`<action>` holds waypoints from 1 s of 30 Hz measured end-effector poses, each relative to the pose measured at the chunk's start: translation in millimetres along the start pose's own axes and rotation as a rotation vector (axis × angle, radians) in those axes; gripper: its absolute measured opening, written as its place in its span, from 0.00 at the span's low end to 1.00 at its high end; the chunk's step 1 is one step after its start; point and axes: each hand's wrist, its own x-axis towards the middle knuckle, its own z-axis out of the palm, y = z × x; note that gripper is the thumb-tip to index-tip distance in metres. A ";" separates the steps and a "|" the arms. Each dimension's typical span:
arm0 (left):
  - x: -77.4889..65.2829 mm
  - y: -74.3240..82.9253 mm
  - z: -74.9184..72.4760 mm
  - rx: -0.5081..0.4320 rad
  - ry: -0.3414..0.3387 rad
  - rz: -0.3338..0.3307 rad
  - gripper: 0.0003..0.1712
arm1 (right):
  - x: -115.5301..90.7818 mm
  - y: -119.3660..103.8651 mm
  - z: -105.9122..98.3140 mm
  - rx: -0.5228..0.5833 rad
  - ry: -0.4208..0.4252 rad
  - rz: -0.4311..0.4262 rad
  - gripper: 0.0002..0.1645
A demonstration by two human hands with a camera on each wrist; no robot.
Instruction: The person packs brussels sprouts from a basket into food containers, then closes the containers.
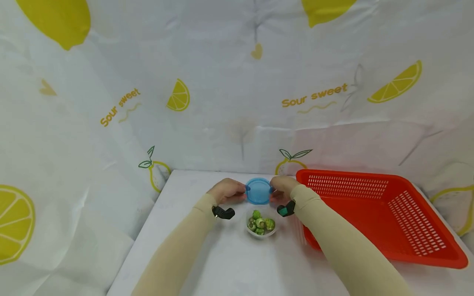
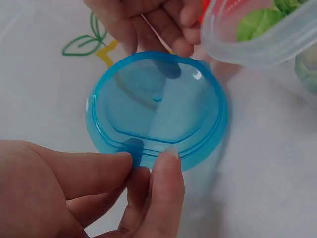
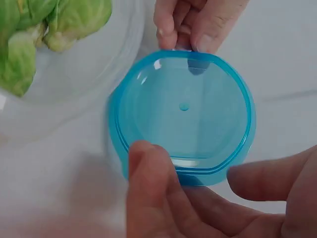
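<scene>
A round, see-through blue plastic lid is held between both hands, just behind a clear plastic bowl. On the lid's left edge, the left hand pinches the rim between thumb and fingers. The right hand grips the opposite edge, with a fingertip over the rim and other fingers beneath it. Several green Brussels sprouts lie in the uncovered bowl, which stands on the table between the forearms. In the right wrist view the lid overlaps the side of the bowl.
To the right, a large red plastic basket with slotted sides stands on the white table, partly covered by the right forearm. A white cloth printed with lemons hangs behind the table and along its left side.
</scene>
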 end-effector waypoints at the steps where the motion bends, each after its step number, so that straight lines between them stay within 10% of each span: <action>1: -3.6 2.1 -1.3 -0.002 0.001 0.027 0.16 | -4.5 -0.9 -1.0 0.005 -0.002 -0.025 0.27; 11: -55.6 12.6 -11.4 -0.073 -0.051 0.231 0.19 | -62.8 10.0 4.0 -0.053 0.079 -0.355 0.27; 19: -89.5 -10.1 1.6 -0.097 0.007 0.357 0.17 | -89.4 53.8 33.5 -0.021 0.282 -0.600 0.26; 30: -99.3 -37.8 14.1 -0.112 0.058 0.345 0.28 | -83.7 118.7 68.9 -0.031 0.428 -0.694 0.26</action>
